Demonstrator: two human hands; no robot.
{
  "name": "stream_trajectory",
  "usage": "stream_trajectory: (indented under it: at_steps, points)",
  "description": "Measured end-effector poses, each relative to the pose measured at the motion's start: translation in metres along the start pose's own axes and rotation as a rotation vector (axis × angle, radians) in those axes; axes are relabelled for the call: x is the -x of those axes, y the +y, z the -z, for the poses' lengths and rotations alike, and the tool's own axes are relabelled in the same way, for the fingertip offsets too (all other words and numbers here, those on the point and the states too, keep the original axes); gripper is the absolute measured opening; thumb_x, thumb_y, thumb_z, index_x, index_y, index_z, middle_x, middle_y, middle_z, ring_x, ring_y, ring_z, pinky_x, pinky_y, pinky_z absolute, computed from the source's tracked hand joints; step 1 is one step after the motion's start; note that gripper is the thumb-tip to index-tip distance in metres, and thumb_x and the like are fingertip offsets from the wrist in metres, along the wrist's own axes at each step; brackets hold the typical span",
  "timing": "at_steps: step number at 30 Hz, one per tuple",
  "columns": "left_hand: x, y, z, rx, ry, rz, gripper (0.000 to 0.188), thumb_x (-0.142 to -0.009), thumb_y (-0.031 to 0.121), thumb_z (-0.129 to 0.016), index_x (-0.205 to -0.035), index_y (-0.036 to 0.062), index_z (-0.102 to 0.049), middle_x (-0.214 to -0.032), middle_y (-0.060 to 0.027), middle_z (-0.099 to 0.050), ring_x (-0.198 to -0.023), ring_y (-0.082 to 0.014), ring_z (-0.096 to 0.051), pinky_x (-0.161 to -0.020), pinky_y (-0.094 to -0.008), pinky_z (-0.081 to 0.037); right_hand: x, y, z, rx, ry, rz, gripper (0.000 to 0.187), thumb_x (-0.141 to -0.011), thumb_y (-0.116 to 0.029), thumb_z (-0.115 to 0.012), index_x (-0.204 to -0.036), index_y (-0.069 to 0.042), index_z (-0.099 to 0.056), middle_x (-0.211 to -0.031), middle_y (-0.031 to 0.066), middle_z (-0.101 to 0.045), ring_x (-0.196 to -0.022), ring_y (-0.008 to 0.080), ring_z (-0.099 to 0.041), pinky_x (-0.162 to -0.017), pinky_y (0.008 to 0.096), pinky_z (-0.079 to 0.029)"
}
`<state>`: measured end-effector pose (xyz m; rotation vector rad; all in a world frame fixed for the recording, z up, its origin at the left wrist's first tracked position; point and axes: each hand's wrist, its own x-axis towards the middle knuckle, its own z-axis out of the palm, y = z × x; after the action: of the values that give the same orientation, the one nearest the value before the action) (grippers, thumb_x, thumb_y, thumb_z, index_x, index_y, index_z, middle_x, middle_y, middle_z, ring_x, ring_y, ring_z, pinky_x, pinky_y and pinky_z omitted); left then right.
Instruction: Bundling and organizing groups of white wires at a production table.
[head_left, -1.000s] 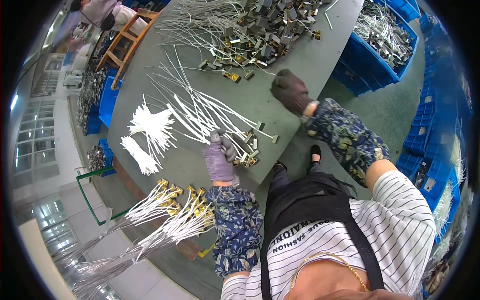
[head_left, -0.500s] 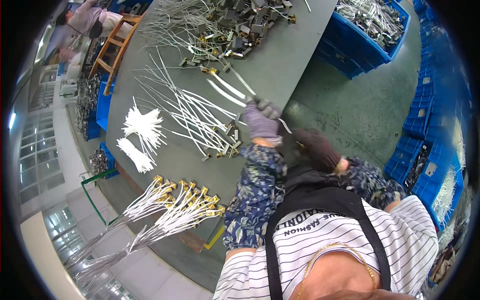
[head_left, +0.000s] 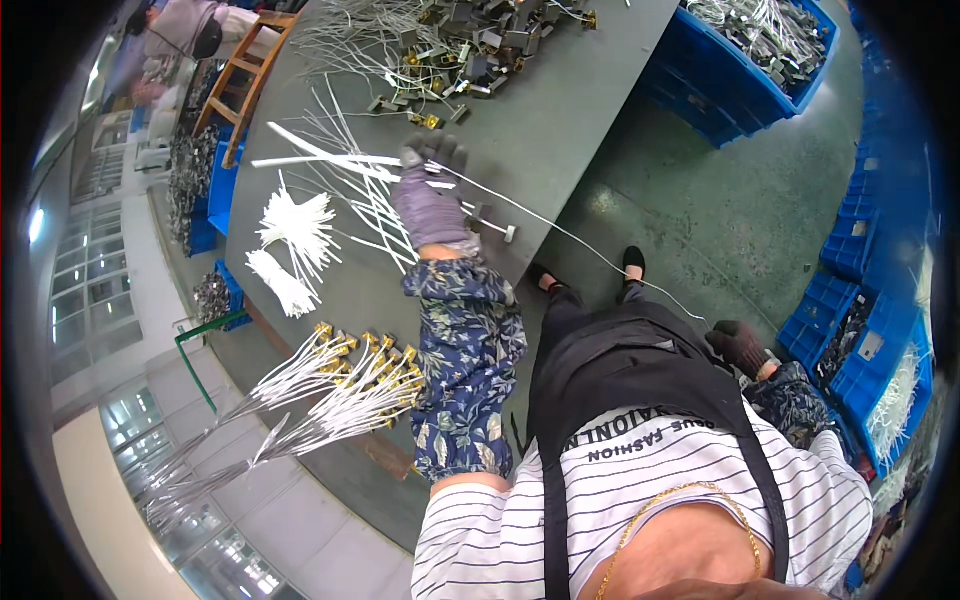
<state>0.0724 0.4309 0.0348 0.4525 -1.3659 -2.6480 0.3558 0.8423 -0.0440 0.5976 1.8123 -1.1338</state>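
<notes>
My left hand (head_left: 432, 195), in a grey-purple glove, is closed over the table around thick white tubes (head_left: 330, 160) whose ends stick out leftward. From its fingers a thin white wire (head_left: 560, 228) runs across the table edge down to my right hand (head_left: 738, 346). That hand, in a dark brown glove, is low at my right side, closed on the wire's far end. Below my left hand, a short wire with a small white connector (head_left: 510, 233) lies by the table edge. Under and beside that hand are loose white wires (head_left: 375, 215), partly covered by it.
A heap of grey parts with wires (head_left: 480, 50) covers the far table. White tube bundles (head_left: 297, 230) and tied wire bundles with yellow-wrapped ends (head_left: 340, 390) lie left. A blue crate (head_left: 720, 95) stands beyond the table; more blue crates (head_left: 850, 240) line the right.
My hands have moved apart. The left went left with the tubes over the loose wires; the right went down and right, and the wire now stretches long between them.
</notes>
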Motion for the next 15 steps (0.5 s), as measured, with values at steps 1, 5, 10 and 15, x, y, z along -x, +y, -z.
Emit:
stream_trajectory:
  at_steps: [1, 5, 10, 15]
  points:
    - [-0.006, 0.009, 0.001, 0.009, 0.010, -0.012, 0.031, -0.093, 0.028, -0.055, -0.111, 0.0033, -0.052, -0.108, -0.0171, -0.060, -0.096, -0.0287, -0.062, -0.082, -0.0433, -0.056, -0.001, -0.002, -0.002, -0.027, 0.004, -0.024, 0.030, -0.083, -0.026, -0.060, -0.094, 0.000, -0.066, -0.078, 0.0076, -0.064, -0.069, 0.0156, -0.058, -0.061, 0.0303, -0.045]
    - [-0.013, 0.035, 0.000, -0.016, 0.081, -0.051, 0.033, -0.096, 0.028, -0.048, -0.117, 0.0026, -0.046, -0.109, -0.0204, -0.059, -0.096, -0.0309, -0.062, -0.082, -0.0436, -0.056, -0.009, -0.007, 0.000, -0.040, 0.007, 0.035, 0.033, -0.082, -0.028, -0.061, -0.100, 0.000, -0.066, -0.085, 0.0093, -0.066, -0.074, 0.0181, -0.060, -0.066, 0.0314, -0.046]
    - [-0.012, 0.043, -0.001, -0.075, 0.122, -0.063, 0.031, -0.097, 0.027, -0.047, -0.116, 0.0025, -0.046, -0.106, -0.0202, -0.061, -0.093, -0.0306, -0.063, -0.080, -0.0431, -0.058, -0.006, -0.017, 0.004, 0.031, -0.023, 0.072, 0.032, -0.081, -0.028, -0.060, -0.094, 0.001, -0.065, -0.081, 0.0099, -0.065, -0.073, 0.0189, -0.059, -0.066, 0.0326, -0.046]
    - [-0.010, 0.040, 0.011, -0.131, 0.168, -0.040, 0.031, -0.097, 0.029, -0.047, -0.115, 0.0038, -0.048, -0.102, -0.0174, -0.063, -0.088, -0.0282, -0.064, -0.077, -0.0410, -0.058, 0.000, -0.015, 0.009, 0.010, -0.040, 0.085, 0.029, -0.081, -0.027, -0.060, -0.084, 0.001, -0.063, -0.073, 0.0079, -0.060, -0.067, 0.0166, -0.056, -0.060, 0.0320, -0.044]
